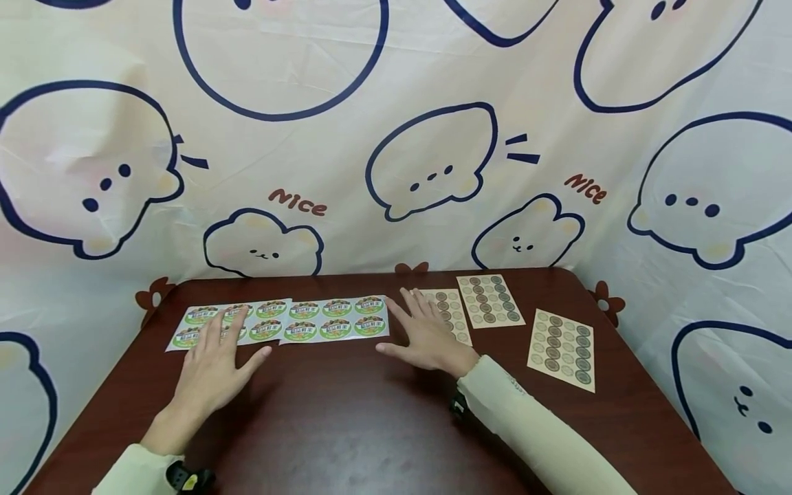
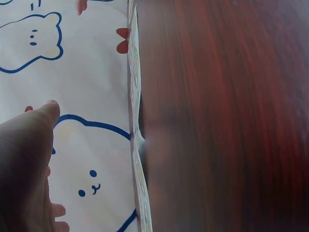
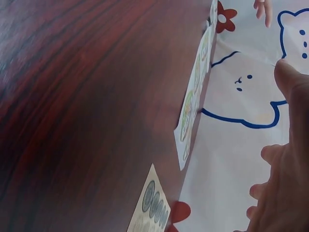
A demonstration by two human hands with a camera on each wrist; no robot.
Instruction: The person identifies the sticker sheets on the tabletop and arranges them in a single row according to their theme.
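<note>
My left hand (image 1: 213,364): released, over green label sheets (image 1: 336,320)
My right hand (image 1: 429,335): released, beside beige sticker sheets (image 1: 491,301)
Table (image 1: 346,419) far edge: sheets probably grouped by design

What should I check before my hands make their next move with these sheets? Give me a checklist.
1. Left hand free: ok, holding nothing.
2. Right hand free: ok, holding nothing.
3. Left green-printed sheet unobstructed in the head view: not ok, left fingers hide part.
4. Left beige sheet unobstructed there: not ok, right hand hides part.
5. Right beige sheet apart from middle beige sheet: ok.
6. Left green-printed sheet not overlapping right green-printed sheet: cannot tell.
</note>
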